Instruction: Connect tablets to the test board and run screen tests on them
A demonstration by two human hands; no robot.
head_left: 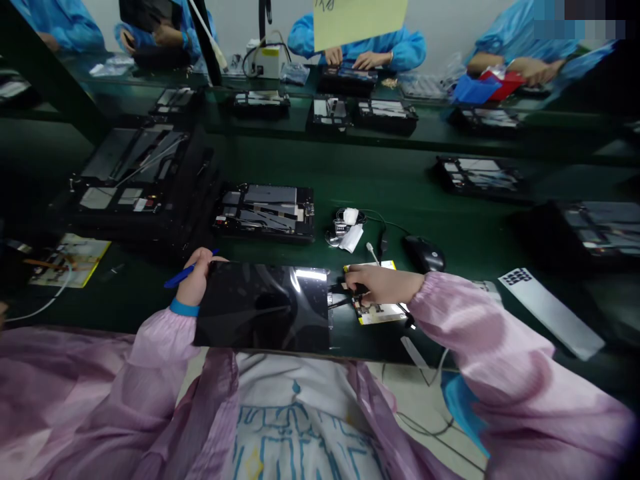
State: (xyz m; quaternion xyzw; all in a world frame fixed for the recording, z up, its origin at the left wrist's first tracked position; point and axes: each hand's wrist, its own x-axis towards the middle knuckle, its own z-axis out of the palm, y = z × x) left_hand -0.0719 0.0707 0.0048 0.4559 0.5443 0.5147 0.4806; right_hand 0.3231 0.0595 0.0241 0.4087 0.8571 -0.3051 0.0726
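A black glossy tablet [263,307] lies face up at the near edge of the green bench. My left hand [195,280] grips its left edge and also holds a blue pen [181,275] between the fingers. My right hand [375,283] is closed at the tablet's right edge, pinching a small dark cable plug [350,288] beside the tablet's side. Under that hand lies a yellow-edged card [380,310].
An opened tablet [265,212] and a stack of black trays [135,180] lie behind. A mouse [424,253], white taped cable bundle [347,230] and a white strip [550,310] sit to the right. Several people in blue coats work at the far bench.
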